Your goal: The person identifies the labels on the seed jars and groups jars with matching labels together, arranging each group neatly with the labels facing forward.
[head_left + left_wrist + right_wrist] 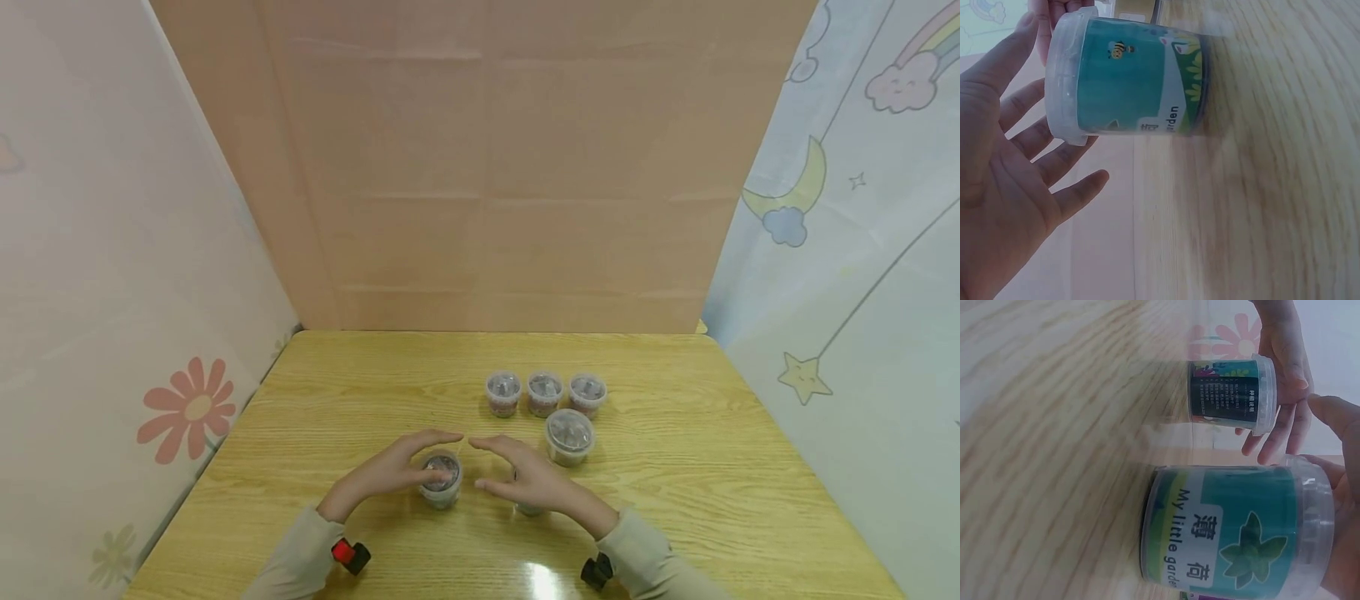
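My left hand point(390, 467) arches over a small lidded tub point(441, 493), its thumb over the lid and its fingers stretched out along the far side. In the left wrist view that tub point(1122, 75) has a teal label with a bee, and the fingers look loosely spread. Opposite, my right hand point(536, 479) hovers at a second tub point(531, 509), mostly hidden beneath it in the head view. The right wrist view shows this tub point(1247, 531) with a green leaf and "My little garden" on it. Both tubs stand upright on the table. Contact with the lids is unclear.
Three similar tubs stand in a row farther back: left point(503, 394), middle point(545, 394) and right point(587, 394). Another lidded tub point(570, 437) sits before them, just beyond my right hand. The wooden table point(360, 375) meets a brown backdrop point(480, 208) and printed side curtains.
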`<act>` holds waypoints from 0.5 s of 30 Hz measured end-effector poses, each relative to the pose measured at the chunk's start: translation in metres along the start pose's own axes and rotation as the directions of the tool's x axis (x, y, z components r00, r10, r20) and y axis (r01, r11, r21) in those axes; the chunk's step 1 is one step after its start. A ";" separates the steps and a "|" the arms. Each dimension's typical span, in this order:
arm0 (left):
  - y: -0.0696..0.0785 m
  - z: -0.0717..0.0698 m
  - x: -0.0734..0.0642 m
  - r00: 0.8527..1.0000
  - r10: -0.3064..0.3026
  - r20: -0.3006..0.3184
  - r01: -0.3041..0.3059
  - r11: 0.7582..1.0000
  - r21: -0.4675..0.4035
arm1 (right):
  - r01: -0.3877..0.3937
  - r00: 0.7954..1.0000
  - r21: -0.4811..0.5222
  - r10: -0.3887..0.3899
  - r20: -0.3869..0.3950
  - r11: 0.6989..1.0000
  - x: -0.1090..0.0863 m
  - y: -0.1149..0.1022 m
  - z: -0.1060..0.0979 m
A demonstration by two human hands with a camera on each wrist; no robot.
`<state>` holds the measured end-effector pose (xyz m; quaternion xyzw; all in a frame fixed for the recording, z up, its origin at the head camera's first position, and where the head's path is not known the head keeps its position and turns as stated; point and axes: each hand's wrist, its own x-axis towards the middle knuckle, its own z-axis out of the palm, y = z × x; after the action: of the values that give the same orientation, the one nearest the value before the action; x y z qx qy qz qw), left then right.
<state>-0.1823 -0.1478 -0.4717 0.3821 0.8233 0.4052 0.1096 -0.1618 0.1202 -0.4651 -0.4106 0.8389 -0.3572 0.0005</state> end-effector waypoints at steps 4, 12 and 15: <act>0.000 0.000 -0.001 1.000 -0.018 0.020 0.018 0.999 -0.027 | -0.006 1.000 -0.008 0.006 0.011 1.000 0.001 0.000 0.002; -0.003 0.000 -0.005 0.997 -0.070 0.043 0.072 0.997 -0.043 | -0.057 0.997 -0.080 0.061 0.050 0.995 0.003 -0.004 0.004; -0.004 0.001 -0.005 0.997 -0.067 0.037 0.069 0.997 -0.036 | -0.049 0.997 -0.084 0.054 0.055 0.995 0.004 -0.005 0.004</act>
<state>-0.1803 -0.1527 -0.4760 0.3590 0.8260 0.4095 0.1453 -0.1597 0.1133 -0.4637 -0.3987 0.8629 -0.3100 0.0168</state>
